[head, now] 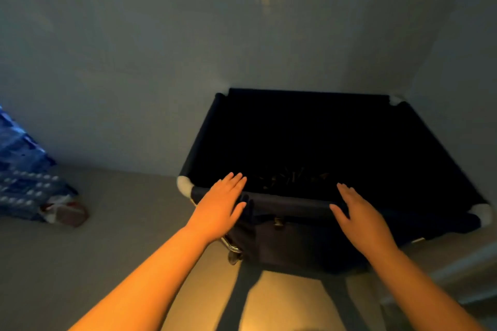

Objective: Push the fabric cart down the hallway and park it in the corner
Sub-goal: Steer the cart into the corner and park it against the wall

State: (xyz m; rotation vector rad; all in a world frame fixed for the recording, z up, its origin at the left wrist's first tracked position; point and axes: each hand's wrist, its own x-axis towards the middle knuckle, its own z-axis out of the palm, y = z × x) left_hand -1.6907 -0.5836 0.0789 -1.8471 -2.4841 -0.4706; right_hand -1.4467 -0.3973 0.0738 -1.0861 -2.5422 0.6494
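Observation:
The dark navy fabric cart point(293, 205) with white corner joints stands in the room's corner, its far rim against the back wall and its right side close to the right wall. Its inside is dark, with some small items barely visible at the bottom. My left hand point(222, 203) hovers flat over the near rim by the left corner, fingers extended and apart. My right hand point(357, 212) is spread the same way over the near rim further right. Neither hand grips the rim. A metal caster point(233, 252) shows under the cart's near left corner.
Grey walls meet in the corner behind the cart. A blue plastic-wrapped pack of bottles point(24, 169) sits on the floor at the left by the wall, with a reddish item point(68, 212) beside it. Beige floor lies between them and the cart.

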